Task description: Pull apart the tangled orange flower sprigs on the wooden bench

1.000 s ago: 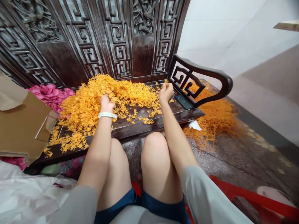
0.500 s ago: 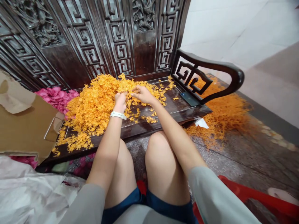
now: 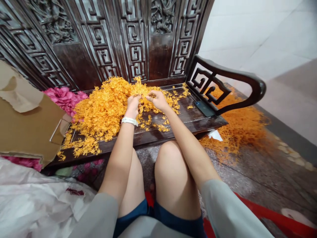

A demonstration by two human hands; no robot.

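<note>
A big heap of orange artificial flower pieces [image 3: 104, 105], thin-petalled and plastic-looking, covers the left and middle of a dark wooden bench seat [image 3: 188, 124]. At the heap's right side is my left hand [image 3: 133, 105], its thumb and fingers pinched together. My right hand [image 3: 158, 100] faces it a short gap away, fingers bent and thumb drawn in towards them. Whatever sits between the fingertips is too small to tell from the orange behind. Loose flower pieces [image 3: 160, 127] lie on the seat below my hands.
A dark phone [image 3: 204, 109] lies by the carved armrest [image 3: 230, 74]. Pink artificial flowers [image 3: 65, 99] and a cardboard box [image 3: 29, 129] stand left, above a white plastic bag [image 3: 37, 198]. Orange stringy strands [image 3: 237, 129] pile on the floor beyond the armrest.
The view has shifted slightly, so the bench and heap appear further right. My right hand's fingers are more bent now; both hands stay close together over the heap's right side.
</note>
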